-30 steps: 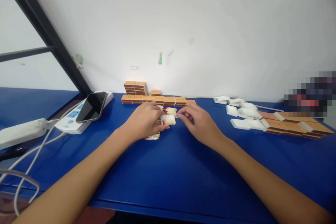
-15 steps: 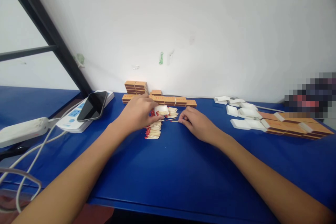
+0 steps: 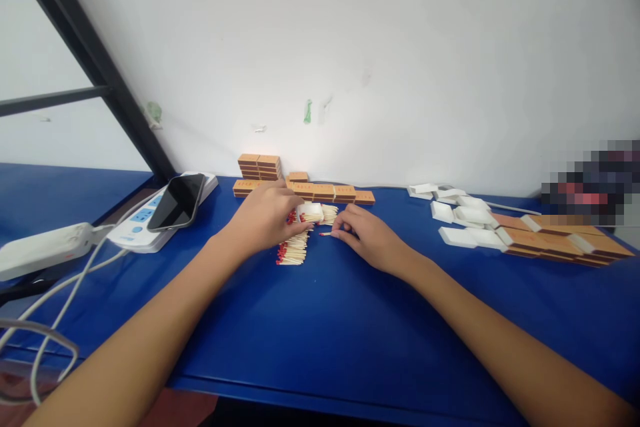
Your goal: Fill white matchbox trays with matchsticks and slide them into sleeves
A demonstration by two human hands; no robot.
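Note:
My left hand (image 3: 267,217) grips a small white matchbox tray (image 3: 311,211) that has matches in it. Under and around that tray lies a pile of red-headed matches (image 3: 293,250), stacked with most heads to the left. My right hand (image 3: 364,235) is closed in a pinch on a single match (image 3: 325,234), just right of the pile. The match's red head points left toward the tray, and my fingertips cover its other end.
Orange matchboxes (image 3: 320,191) line the wall, with a taller stack (image 3: 259,165) behind. At right are white empty trays (image 3: 470,215) and more matchbox sleeves (image 3: 565,240). A phone (image 3: 177,201) rests on a power strip (image 3: 143,217), with white cables (image 3: 75,273) at left.
My right hand has shifted slightly left, and a match is now pinched at its fingertips closer to the pile. My left hand and the tray stay nearly in place.

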